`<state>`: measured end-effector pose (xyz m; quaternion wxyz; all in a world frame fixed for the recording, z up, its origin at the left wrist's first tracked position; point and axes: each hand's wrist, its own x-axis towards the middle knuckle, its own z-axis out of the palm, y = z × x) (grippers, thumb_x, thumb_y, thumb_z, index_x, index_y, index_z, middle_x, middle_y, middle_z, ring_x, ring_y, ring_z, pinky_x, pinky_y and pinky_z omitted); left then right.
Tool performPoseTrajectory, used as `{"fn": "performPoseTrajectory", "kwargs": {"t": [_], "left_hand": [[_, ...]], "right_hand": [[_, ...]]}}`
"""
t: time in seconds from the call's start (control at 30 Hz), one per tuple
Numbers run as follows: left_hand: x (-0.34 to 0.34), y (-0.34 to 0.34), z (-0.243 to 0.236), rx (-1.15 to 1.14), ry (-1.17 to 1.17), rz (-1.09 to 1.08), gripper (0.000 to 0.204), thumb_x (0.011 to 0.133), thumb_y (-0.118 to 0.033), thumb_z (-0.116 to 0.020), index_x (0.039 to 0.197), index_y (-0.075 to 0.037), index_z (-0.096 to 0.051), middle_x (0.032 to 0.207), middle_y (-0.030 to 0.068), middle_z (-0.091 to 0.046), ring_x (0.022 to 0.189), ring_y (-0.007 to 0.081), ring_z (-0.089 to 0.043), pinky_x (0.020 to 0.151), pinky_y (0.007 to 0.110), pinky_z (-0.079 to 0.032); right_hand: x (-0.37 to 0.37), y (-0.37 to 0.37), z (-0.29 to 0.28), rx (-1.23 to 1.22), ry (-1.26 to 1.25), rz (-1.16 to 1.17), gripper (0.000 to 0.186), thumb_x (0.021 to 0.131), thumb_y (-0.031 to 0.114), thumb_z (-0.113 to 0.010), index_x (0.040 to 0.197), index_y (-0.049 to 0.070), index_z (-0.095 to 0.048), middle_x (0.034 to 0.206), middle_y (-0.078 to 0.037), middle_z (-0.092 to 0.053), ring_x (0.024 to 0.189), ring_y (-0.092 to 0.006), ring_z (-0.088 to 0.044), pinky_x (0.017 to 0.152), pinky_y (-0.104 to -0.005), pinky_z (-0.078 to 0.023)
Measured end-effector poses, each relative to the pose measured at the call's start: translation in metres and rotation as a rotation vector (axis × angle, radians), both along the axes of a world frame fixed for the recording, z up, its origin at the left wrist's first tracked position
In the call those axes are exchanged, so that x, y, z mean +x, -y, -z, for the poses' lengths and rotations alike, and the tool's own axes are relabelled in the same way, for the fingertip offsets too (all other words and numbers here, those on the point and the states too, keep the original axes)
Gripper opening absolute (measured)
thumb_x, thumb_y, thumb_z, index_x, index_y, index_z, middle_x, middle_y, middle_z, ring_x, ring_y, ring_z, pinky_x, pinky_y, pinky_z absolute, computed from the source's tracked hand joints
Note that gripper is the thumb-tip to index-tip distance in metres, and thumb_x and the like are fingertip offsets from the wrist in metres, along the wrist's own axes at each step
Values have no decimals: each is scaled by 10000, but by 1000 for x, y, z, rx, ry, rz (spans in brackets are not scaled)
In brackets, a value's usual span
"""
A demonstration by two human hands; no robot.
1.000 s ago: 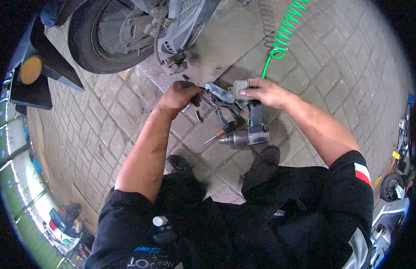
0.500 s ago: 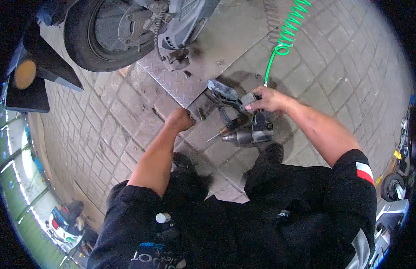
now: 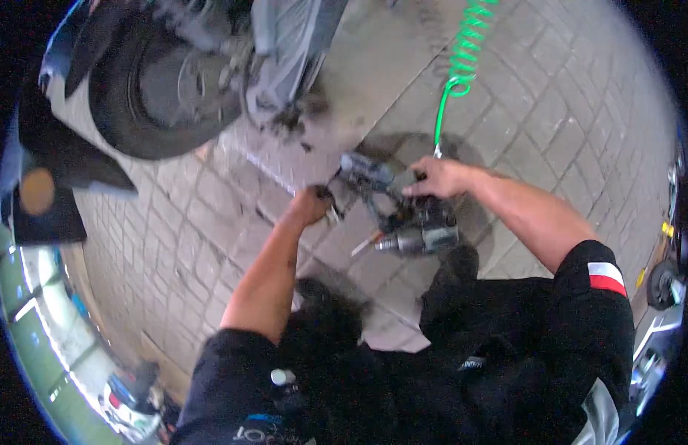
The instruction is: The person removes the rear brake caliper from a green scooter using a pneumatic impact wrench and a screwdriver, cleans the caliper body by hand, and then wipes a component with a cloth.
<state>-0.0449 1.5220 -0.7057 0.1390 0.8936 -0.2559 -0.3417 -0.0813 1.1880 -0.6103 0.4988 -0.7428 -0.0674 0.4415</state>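
Note:
My left hand (image 3: pixel 312 205) is closed in a fist above the paving, with a small metal piece (image 3: pixel 332 214) showing at its fingers; its kind is blurred. My right hand (image 3: pixel 442 178) has its fingers curled down over the far side of a pile of tools, and what they grip is hidden. An impact wrench (image 3: pixel 422 239) lies in that pile, its nose pointing left. Beside the nose a thin screwdriver shaft (image 3: pixel 364 245) sticks out. Left of my right hand lies a grey, rounded tool part (image 3: pixel 367 169), smeared by motion.
A green coiled air hose (image 3: pixel 470 44) runs down to a fitting (image 3: pixel 437 151) at my right hand. At the far left stands a motor scooter's wheel (image 3: pixel 155 96), with a metal plate (image 3: pixel 247 159) beside it. Black panels (image 3: pixel 54 163) are at the left.
The view has shifted and blurred. My left hand has moved slightly right, to where the small metal piece lay. My right hand stays at the tools; the grey block under its fingers no longer shows clearly.

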Motion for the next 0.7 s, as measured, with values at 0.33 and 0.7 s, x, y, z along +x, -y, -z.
{"fn": "performPoseTrajectory", "kwargs": {"t": [0.33, 0.7], "left_hand": [[-27, -31, -145, 226, 69, 344, 188, 767, -93, -521, 872, -8, -651, 931, 202, -638, 894, 362, -608, 775, 446, -505], [-47, 26, -564, -39, -648, 62, 305, 836, -145, -524, 1113, -30, -582, 967, 126, -643, 922, 233, -595, 819, 364, -473]], "right_hand": [[-20, -6, -113, 427, 91, 287, 540, 741, 365, -739, 1158, 65, -574, 949, -103, -625, 815, -187, -591, 664, -358, -502], [-169, 10, -408, 788, -399, 972, 648, 765, 281, -683, 1301, 14, -436, 1185, -168, -564, 1009, -237, -588, 814, -357, -500]]}}
